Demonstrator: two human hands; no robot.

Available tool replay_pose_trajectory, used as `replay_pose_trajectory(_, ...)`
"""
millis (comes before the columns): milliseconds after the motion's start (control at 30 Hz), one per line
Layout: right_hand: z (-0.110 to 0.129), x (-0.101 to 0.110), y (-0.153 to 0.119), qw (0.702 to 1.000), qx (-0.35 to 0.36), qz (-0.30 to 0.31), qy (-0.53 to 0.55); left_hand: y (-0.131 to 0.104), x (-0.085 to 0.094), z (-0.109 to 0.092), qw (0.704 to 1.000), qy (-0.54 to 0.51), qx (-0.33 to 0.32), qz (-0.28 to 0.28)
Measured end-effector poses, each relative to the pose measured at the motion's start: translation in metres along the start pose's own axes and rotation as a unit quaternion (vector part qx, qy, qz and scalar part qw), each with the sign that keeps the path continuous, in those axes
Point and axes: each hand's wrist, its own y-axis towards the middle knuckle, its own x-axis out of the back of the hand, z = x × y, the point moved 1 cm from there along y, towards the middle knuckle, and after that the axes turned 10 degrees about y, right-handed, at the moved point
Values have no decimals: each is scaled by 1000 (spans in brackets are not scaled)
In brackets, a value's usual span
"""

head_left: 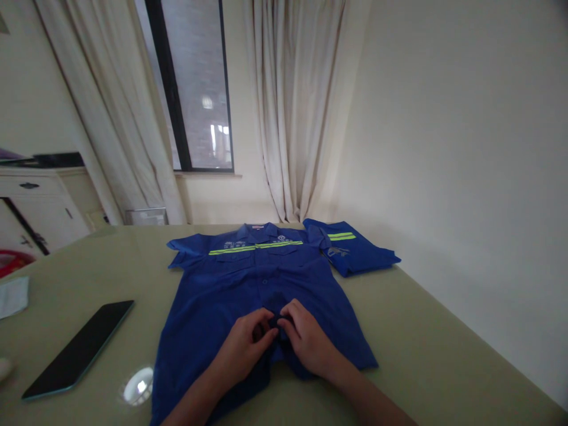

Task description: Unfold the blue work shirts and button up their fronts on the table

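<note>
A blue short-sleeved work shirt (208, 299) lies front up on the table, collar at the far end, with a yellow-green reflective stripe across the chest. Near its lower front opening, my left hand (248, 342) pinches the cloth between thumb and fingers. Close beside it, my right hand (306, 340) is also closed on the shirt's front edge, and a bit of fabric bunches up between the two. Whether a button is in the fingers cannot be made out. The lower hem parts below my hands, showing the tabletop.
A folded blue garment (366, 254) with a matching stripe rests by the shirt's right sleeve. On the left lie a dark tablet (80, 349) and a pale cloth or paper (13, 297). The greenish table (426, 343) borders a wall at right; curtains (297, 106) hang behind.
</note>
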Motion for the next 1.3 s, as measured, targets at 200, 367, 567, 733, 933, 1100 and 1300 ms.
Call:
replay_pose_trajectory(200,6,6,3,999,-8,-4,43,0,4,-2,1000,-18,-13,-11)
replay_pose_trajectory(367,8,10,1,999,6,21,-39,0,4,1,1000,-20,-12,-9)
replay_pose_trajectory(567,12,6,-2,994,8,20,-110,-1,3,-5,999,-28,-19,-14)
replay_pose_trajectory(733,12,5,-2,994,6,-8,-106,-1,4,-3,1000,-23,-17,-11)
replay_pose_trajectory(933,11,2,-5,981,11,0,-195,-4,-3,-4,998,63,-12,-22)
replay_pose_trajectory(1100,12,1,-4,964,36,34,-261,-5,-9,-6,990,132,-4,-43)
replay_pose_trajectory(1300,17,2,-4,958,50,47,-278,-4,-12,-7,992,113,23,-44)
